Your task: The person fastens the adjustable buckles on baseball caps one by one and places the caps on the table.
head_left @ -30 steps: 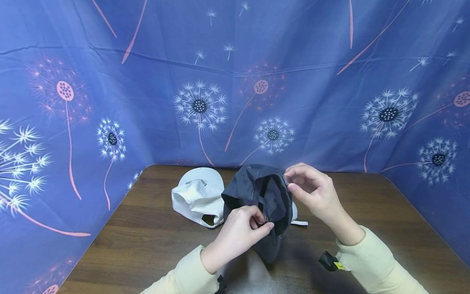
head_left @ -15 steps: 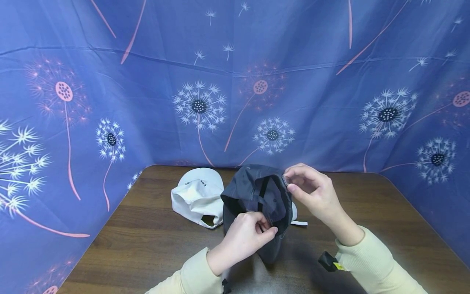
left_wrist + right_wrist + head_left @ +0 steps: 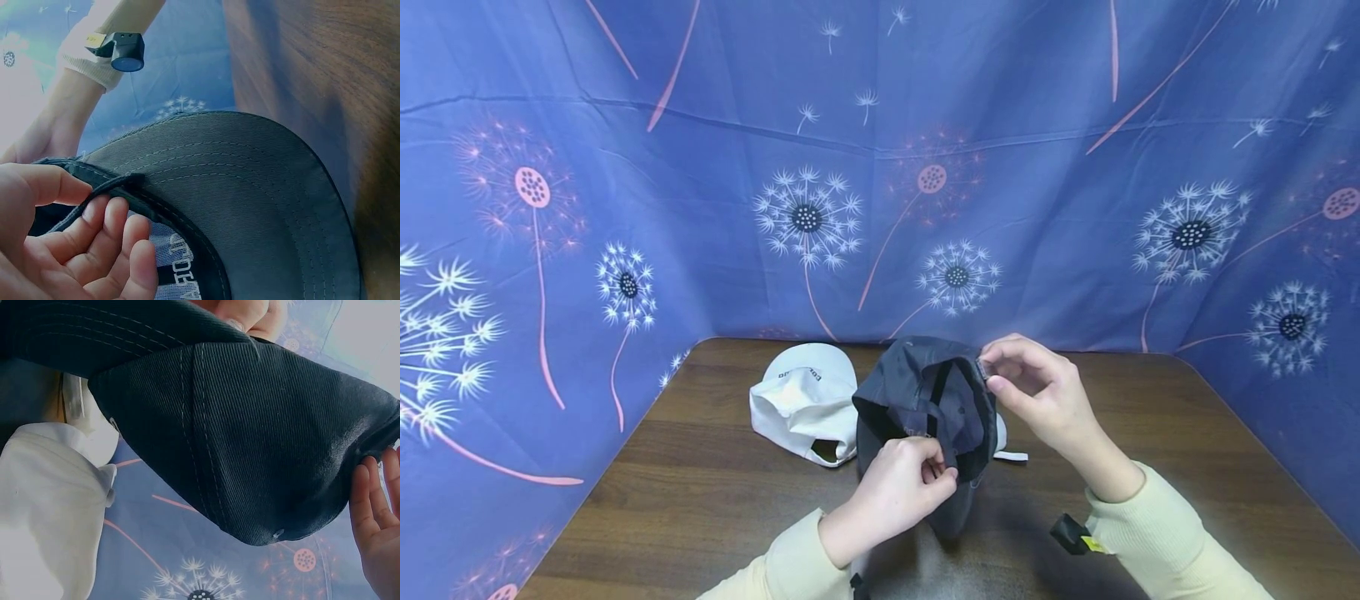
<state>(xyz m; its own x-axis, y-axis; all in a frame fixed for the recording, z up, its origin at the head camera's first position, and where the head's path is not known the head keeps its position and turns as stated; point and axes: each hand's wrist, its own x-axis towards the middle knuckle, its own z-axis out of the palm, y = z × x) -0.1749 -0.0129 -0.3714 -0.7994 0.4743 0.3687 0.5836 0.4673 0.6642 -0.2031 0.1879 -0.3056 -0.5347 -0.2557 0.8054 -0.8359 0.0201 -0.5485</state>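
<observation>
A dark baseball cap point(image 3: 898, 371) is held up over the table, its inside facing me and its brim hanging downward. My left hand point(image 3: 887, 492) is in front of the cap's opening. In the left wrist view, its thumb and forefinger pinch a narrow dark strap point(image 3: 115, 182) beside the stitched brim point(image 3: 250, 181). On the cap's right edge, my right hand point(image 3: 1048, 396) pinches the rim around a small grey piece between thumb and fingers. The right wrist view shows the crown point(image 3: 269, 437) from outside, with fingers at its far right end.
Left of the dark cap, a white cap point(image 3: 805, 408) with lettering sits on the brown wooden table point(image 3: 700, 500). Another white item with a strap point(image 3: 1013, 456) shows partly behind the dark cap. A blue dandelion-print cloth point(image 3: 880, 167) hangs around the table.
My left hand has shifted slightly right and down, then a little back left, still at the cap's opening. The right hand and the dark cap have hardly moved.
</observation>
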